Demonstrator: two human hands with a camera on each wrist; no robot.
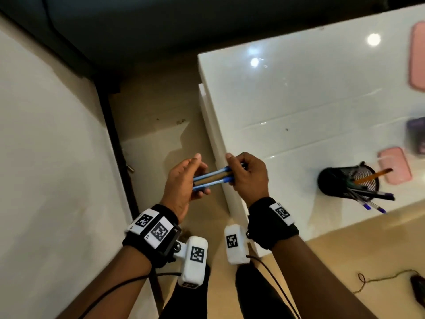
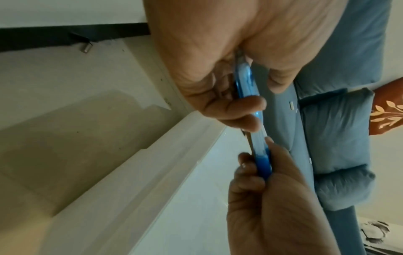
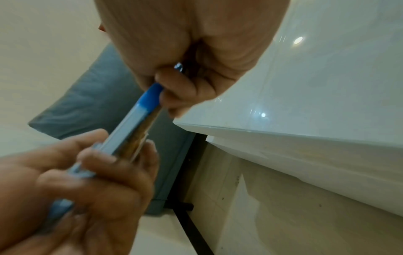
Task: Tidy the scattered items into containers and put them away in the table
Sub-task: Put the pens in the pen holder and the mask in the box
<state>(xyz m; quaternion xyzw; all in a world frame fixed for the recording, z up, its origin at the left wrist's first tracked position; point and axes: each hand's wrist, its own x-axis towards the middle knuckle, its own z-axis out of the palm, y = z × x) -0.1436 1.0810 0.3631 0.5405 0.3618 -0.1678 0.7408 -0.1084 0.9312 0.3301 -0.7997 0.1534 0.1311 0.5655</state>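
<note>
A bundle of pens (image 1: 213, 178), pale blue with darker blue caps and one brown barrel, is held level between both hands, just left of the white table (image 1: 299, 107). My left hand (image 1: 186, 180) grips the bundle's left end, fingers curled round it. The right end is gripped by my right hand (image 1: 246, 176). In the left wrist view the pens (image 2: 248, 96) run from my left hand (image 2: 218, 82) to the right hand (image 2: 268, 189). The right wrist view shows the pens (image 3: 139, 120) between my right hand (image 3: 191, 82) and the left hand (image 3: 91, 181). A black mesh pen holder (image 1: 347, 180) with several pens stands on the table.
Two pink cases (image 1: 395, 168) (image 1: 417, 56) and a dark purple item (image 1: 416, 138) lie along the table's right side. The table's left edge (image 1: 213, 139) drops to a beige floor (image 1: 161, 125). A blue sofa (image 2: 340, 138) stands behind. A cable (image 1: 386, 277) trails on the floor.
</note>
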